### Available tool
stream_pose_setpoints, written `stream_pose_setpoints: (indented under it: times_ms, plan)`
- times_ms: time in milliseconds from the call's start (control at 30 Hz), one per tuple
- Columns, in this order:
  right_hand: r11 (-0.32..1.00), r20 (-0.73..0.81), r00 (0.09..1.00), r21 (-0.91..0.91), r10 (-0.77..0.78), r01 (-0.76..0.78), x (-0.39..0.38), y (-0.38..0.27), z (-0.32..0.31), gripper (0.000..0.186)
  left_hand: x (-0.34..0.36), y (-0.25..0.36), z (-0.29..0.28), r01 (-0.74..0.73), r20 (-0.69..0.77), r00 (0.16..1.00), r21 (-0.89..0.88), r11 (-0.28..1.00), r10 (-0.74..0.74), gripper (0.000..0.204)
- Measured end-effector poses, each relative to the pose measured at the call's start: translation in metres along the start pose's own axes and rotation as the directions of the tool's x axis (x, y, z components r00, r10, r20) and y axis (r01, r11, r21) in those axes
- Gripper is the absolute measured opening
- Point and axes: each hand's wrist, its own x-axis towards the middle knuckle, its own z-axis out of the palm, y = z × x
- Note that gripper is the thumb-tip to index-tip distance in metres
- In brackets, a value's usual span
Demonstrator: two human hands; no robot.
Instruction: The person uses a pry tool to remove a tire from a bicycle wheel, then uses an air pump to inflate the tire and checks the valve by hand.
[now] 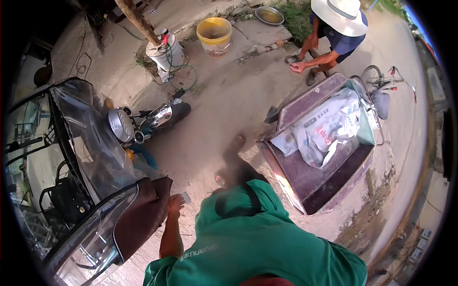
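My left hand (pixel 175 204) is closed around a small pale flat object (pixel 185 197), right beside the brown cover (pixel 143 217) of a vehicle with a clear plastic windshield (pixel 90 138). I cannot tell what the pale object is. The left forearm runs down along my green shirt (pixel 248 238). My right hand is hidden. My feet in sandals (pixel 237 141) stand on the bare concrete ground.
A maroon cargo cart (pixel 310 181) holding white sacks (pixel 329 128) stands to the right. Another person in a wide hat (pixel 341 14) crouches beyond it. A yellow bucket (pixel 214 34), a white canister (pixel 167 52), a metal bowl (pixel 269 15) and a bicycle (pixel 381 83) lie farther off.
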Motion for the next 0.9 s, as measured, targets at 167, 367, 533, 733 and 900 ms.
stream_pose_setpoints:
  times_ms: [167, 367, 533, 733, 900]
  plan:
    - [0.995, -0.014, 1.0, 0.099, 0.016, -0.014, 0.023, -0.043, 0.018, 0.028, 0.018, 0.067, 0.053, 0.038, 0.046, 0.998, 0.018, 0.999, -0.039, 0.044]
    - [0.971, -0.048, 0.998, 0.238, 0.041, -0.028, 0.027, -0.074, 0.03, 0.029, 0.073, 0.197, 0.171, -0.374, 0.132, 0.927, 0.335, 0.865, 0.35, 0.033]
    - [0.94, -0.093, 0.993, 0.338, 0.07, -0.035, 0.023, -0.098, 0.043, 0.029, 0.036, 0.412, 0.376, -0.613, 0.545, 0.754, 0.385, 0.69, 0.366, 0.033]
    - [0.888, -0.143, 0.975, 0.451, 0.168, -0.087, -0.007, -0.091, 0.069, 0.029, -0.004, 0.52, 0.623, -0.862, 0.878, 0.362, 0.187, 0.471, 0.315, 0.033]
    - [0.827, -0.149, 0.947, 0.538, 0.285, -0.164, -0.057, -0.073, 0.114, 0.029, -0.062, 0.497, 0.754, -0.798, 0.961, 0.253, 0.144, 0.585, 0.109, 0.034]
